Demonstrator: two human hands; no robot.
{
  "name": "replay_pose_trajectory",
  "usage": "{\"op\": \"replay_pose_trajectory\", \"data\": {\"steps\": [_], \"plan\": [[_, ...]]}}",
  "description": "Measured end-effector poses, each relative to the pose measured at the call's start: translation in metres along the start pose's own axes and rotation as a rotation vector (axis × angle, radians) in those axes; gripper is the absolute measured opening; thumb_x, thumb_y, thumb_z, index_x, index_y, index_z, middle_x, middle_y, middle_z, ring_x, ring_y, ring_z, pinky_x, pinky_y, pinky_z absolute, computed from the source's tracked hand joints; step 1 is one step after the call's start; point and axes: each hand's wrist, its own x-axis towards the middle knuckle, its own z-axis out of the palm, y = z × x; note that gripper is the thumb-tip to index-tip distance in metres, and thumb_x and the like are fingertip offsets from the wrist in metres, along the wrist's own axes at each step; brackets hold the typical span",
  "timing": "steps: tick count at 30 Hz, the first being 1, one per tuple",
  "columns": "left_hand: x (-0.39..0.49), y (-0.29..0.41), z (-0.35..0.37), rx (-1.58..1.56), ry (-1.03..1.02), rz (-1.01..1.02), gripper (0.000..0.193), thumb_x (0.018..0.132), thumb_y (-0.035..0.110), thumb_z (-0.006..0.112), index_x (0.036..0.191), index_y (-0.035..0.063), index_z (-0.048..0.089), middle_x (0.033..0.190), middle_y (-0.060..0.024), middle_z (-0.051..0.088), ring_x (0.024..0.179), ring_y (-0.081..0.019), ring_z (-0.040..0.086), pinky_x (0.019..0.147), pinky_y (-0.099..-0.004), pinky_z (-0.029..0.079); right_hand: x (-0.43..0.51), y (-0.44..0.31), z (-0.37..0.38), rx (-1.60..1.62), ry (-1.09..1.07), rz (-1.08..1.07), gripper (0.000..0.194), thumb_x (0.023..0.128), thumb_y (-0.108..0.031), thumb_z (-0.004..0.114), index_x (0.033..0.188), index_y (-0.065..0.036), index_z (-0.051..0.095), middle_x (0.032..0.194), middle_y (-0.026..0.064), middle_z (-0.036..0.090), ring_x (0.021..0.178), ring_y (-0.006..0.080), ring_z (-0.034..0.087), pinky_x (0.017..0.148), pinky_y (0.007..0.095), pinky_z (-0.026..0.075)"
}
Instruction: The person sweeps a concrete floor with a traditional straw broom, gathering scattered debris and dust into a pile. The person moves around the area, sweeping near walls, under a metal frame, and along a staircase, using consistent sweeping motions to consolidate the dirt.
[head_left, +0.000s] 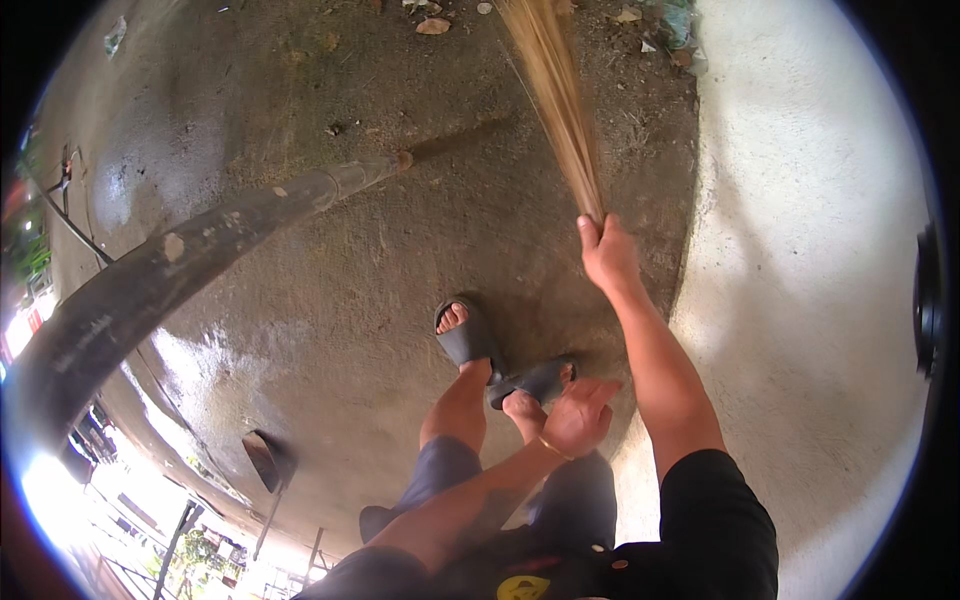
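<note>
My right hand (611, 253) grips the bound end of a stick broom (559, 97) made of thin tan bristles. The broom fans out away from me over the dirty concrete floor (360, 277), and its far end runs past the top of the picture. My left hand (581, 416) is held low in front of my body, above my dark slide sandal (529, 386). It touches nothing that I can make out, and its fingers are partly blurred. A thin band circles the left wrist.
A pale wall (787, 247) rises close on the right. A thick dark pole (202, 247) stands on the left. A long-handled dustpan (262, 459) is at the lower left. Dry leaves (433, 27) and plastic litter (677, 26) lie on the floor at the top.
</note>
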Motion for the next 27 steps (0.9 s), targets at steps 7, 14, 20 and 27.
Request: {"op": "replay_pose_trajectory", "data": {"steps": [7,14,20,27], "plan": [[0.031,-0.021,-0.028,0.088,0.099,0.021,0.043,0.081,-0.004,0.06,0.122,0.004,0.071,0.107,-0.0168,0.075,0.105,-0.0396,0.071,0.095,-0.0498,0.057,0.014,-0.046,-0.088,-0.163,-0.142,0.009,0.061,0.108,-0.048,0.056,0.152,-0.006,0.051,0.104,0.0271,0.076,0.101,0.0477,0.073,0.088,0.057,0.058],[0.057,-0.014,-0.057,0.121,0.166,-0.14,0.035,0.085,-0.001,0.059,0.117,0.0051,0.07,0.097,-0.0153,0.074,0.097,-0.0366,0.072,0.088,-0.0477,0.059,0.07,-0.194,-0.182,-0.25,-0.411,-0.593,0.051,0.104,-0.04,0.061,0.147,-0.012,0.061,0.109,0.0213,0.078,0.099,0.0422,0.076,0.086,0.0512,0.06],[0.121,-0.007,-0.075,0.232,0.293,-0.222,0.03,0.087,0.004,0.061,0.115,0.0054,0.07,0.099,-0.0168,0.073,0.097,-0.0387,0.071,0.088,-0.0496,0.057,0.19,-0.236,-0.153,-0.206,-0.646,-0.194,0.05,0.103,-0.043,0.064,0.138,-0.008,0.067,0.113,0.0182,0.078,0.094,0.034,0.077,0.087,0.0472,0.059],[0.148,0.033,-0.079,0.28,0.325,-0.433,0.024,0.091,0.009,0.062,0.111,0.0032,0.074,0.1,-0.0215,0.073,0.098,-0.0425,0.071,0.086,-0.0493,0.058,0.123,-0.088,-0.267,0.043,-0.262,-0.279,0.069,0.105,-0.047,0.06,0.16,-0.007,0.047,0.108,0.032,0.074,0.105,0.0486,0.073,0.091,0.0558,0.058]]}}
